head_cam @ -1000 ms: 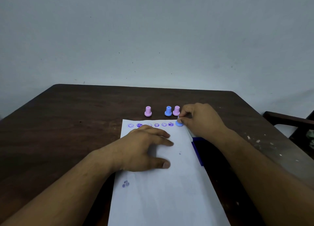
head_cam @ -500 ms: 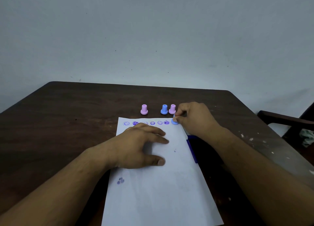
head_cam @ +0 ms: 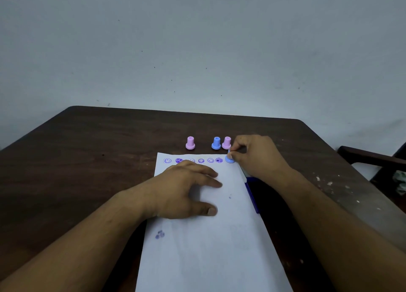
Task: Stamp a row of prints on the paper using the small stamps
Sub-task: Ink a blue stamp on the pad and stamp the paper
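A white sheet of paper (head_cam: 208, 247) lies on the dark wooden table (head_cam: 87, 160). Along its top edge runs a row of several purple prints (head_cam: 201, 160). My right hand (head_cam: 259, 155) pinches a small blue stamp (head_cam: 229, 159) that stands on the paper at the right end of that row. My left hand (head_cam: 184, 190) lies flat on the paper with fingers spread, covering part of the row. Behind the paper stand a pink stamp (head_cam: 190, 143), a blue stamp (head_cam: 216, 143) and another pink stamp (head_cam: 226, 142).
A blue ink pad (head_cam: 251, 195) lies under my right forearm at the paper's right edge. A smudged purple mark (head_cam: 160, 234) sits low on the sheet. A dark chair arm (head_cam: 371, 157) stands to the right of the table. A pale wall rises behind.
The view has shifted slightly. My right hand stays on the blue stamp at the row's right end, and my left hand stays flat on the paper.
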{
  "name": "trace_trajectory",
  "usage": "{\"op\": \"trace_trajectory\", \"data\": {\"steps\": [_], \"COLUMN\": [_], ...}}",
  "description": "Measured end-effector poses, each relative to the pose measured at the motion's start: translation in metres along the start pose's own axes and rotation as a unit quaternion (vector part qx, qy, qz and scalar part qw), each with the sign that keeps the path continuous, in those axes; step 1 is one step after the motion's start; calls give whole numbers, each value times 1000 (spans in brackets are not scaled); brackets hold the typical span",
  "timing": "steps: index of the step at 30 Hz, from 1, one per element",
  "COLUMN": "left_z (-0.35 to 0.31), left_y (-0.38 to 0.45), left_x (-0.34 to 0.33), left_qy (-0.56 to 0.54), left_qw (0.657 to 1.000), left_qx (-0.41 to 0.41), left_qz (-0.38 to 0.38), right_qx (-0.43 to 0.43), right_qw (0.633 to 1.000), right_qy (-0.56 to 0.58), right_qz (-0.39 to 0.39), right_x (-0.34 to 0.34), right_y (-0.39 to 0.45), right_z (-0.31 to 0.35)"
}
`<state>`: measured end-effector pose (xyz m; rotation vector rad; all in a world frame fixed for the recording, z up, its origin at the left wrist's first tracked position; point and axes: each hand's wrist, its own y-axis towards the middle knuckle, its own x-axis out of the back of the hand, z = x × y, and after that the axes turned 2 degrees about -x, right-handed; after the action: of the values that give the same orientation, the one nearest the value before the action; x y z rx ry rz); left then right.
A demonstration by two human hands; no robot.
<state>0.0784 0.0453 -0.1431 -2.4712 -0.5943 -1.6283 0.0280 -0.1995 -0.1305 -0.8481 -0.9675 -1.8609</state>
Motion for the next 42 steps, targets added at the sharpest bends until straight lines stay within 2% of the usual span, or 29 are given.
{"op": "trace_trajectory", "data": {"steps": [7, 10, 15, 18, 22, 27, 31, 42], "left_z": [-2, -2, -1, -1, 0, 0, 0, 0], "left_y": [0, 0, 0, 0, 0, -1, -1, -1], "left_x": [0, 0, 0, -1, -1, -1, -1, 0], "left_qy": [7, 6, 9, 11, 9, 11, 11, 9], "left_qw": [1000, 1000, 1000, 1000, 1000, 1000, 1000, 1000], "left_qx": [-3, -2, -1, -3, -3, -2, 0, 3], "left_qz": [-2, -3, -3, -6, -5, -7, -5, -1], "right_qx": [-24, -30, -6, -3, 4, 8, 4, 15], "right_qw": [993, 991, 992, 992, 995, 999, 998, 996], "right_qy": [81, 94, 109, 124, 99, 23, -29, -76], "right_qz": [-80, -87, -66, -27, 26, 49, 52, 47], "right_x": [14, 20, 17, 10, -6, -24, -30, -30], "right_y": [4, 10, 27, 36, 47, 51, 50, 53], "right_z": [7, 17, 40, 53, 60, 61, 60, 63]}}
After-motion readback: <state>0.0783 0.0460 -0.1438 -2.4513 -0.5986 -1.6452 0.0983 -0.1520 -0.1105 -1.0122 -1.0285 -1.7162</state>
